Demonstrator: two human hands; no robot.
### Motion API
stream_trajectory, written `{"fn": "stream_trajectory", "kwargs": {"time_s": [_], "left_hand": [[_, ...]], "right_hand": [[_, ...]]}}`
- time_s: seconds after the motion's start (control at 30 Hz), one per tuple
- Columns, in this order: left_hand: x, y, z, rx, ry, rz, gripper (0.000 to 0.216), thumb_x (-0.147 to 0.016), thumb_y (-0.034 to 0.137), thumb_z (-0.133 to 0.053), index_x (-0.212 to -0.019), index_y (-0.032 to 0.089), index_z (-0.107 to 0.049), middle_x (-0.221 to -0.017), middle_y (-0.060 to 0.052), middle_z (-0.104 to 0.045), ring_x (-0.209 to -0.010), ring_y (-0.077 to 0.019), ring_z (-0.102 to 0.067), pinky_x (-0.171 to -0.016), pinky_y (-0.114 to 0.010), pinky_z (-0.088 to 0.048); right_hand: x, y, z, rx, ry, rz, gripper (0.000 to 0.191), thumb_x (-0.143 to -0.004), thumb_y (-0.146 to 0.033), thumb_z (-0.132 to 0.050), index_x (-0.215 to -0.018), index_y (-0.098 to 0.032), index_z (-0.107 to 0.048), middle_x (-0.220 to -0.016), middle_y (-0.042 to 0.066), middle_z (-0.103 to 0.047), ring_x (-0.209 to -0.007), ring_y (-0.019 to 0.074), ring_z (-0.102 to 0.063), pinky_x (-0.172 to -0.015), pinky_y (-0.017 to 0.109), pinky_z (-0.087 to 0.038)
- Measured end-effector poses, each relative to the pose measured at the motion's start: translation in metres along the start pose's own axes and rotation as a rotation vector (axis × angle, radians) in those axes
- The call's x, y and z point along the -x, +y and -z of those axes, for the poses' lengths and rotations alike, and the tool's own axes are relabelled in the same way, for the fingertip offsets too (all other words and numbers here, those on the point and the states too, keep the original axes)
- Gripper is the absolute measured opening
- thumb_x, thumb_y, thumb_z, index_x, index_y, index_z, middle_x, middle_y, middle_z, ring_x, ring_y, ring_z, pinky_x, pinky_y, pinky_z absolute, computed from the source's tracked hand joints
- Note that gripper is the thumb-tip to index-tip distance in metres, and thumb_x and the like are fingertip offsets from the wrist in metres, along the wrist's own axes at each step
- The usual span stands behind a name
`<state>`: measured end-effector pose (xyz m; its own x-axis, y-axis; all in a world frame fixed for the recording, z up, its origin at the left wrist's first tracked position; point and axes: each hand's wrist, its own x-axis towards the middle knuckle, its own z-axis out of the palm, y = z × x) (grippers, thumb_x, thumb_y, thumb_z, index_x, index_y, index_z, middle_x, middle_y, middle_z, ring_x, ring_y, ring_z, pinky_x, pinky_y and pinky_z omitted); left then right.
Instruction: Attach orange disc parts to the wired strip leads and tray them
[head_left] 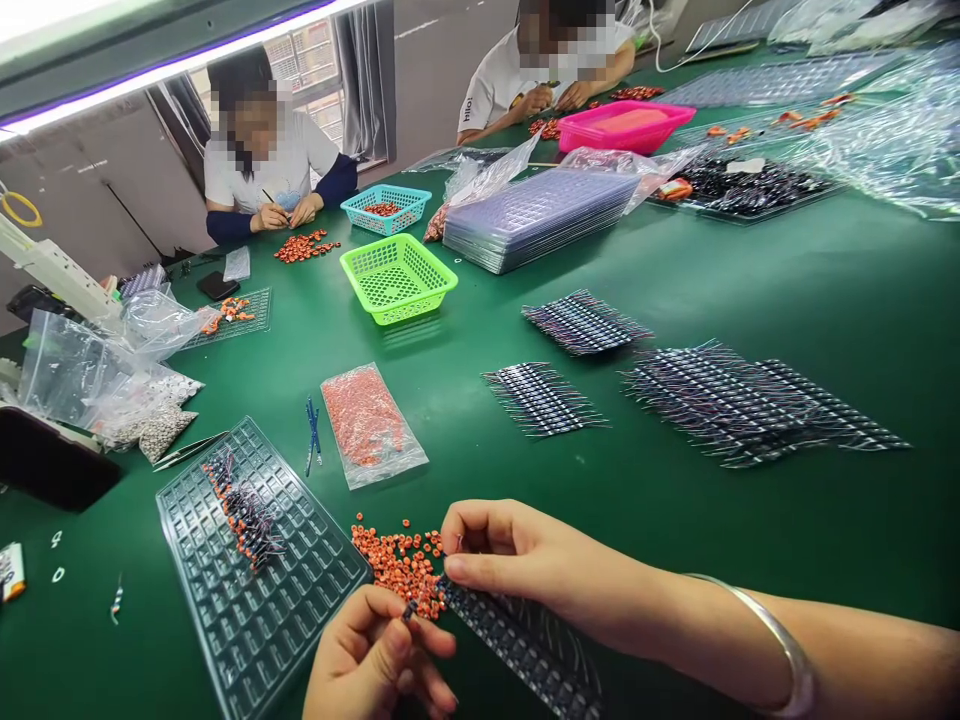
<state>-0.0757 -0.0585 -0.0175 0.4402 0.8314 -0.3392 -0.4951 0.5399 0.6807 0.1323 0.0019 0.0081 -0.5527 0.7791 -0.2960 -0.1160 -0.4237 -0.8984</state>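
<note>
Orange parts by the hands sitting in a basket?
No, the orange parts lie loose on the green table beside the dark tray.

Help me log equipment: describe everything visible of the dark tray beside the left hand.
The dark tray is rectangular, glossy and plastic-looking, with rows of moulded pockets. It lies flat on the green table; orange-tipped wired parts lie across its far half. Whether the left hand touches it is unclear.

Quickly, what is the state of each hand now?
Left hand: closed, pinching a small dark part.
Right hand: closed, holding the end of a dark strip.
</note>
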Motion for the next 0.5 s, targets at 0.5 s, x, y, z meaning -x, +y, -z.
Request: {"fn": "stream_trajectory", "kwargs": {"time_s": [0.5], "left_hand": [[-0.0001,-0.0005,0.0032,-0.018,-0.021,-0.005,0.016,-0.089,0.026,-0.067,-0.092,0.016,-0.055,-0.091,-0.006,-0.074,-0.069,-0.0149,-0.071,-0.063,-0.022,-0.050]], "right_hand": [[-0.0017,-0.0004,0.0006,-0.014,0.005,0.004,0.051,-0.069,-0.059,-0.081,-0.075,-0.016,-0.055,-0.064,-0.005,-0.046,-0.059,0.0115,-0.036,-0.053,0.022,-0.026]]}}
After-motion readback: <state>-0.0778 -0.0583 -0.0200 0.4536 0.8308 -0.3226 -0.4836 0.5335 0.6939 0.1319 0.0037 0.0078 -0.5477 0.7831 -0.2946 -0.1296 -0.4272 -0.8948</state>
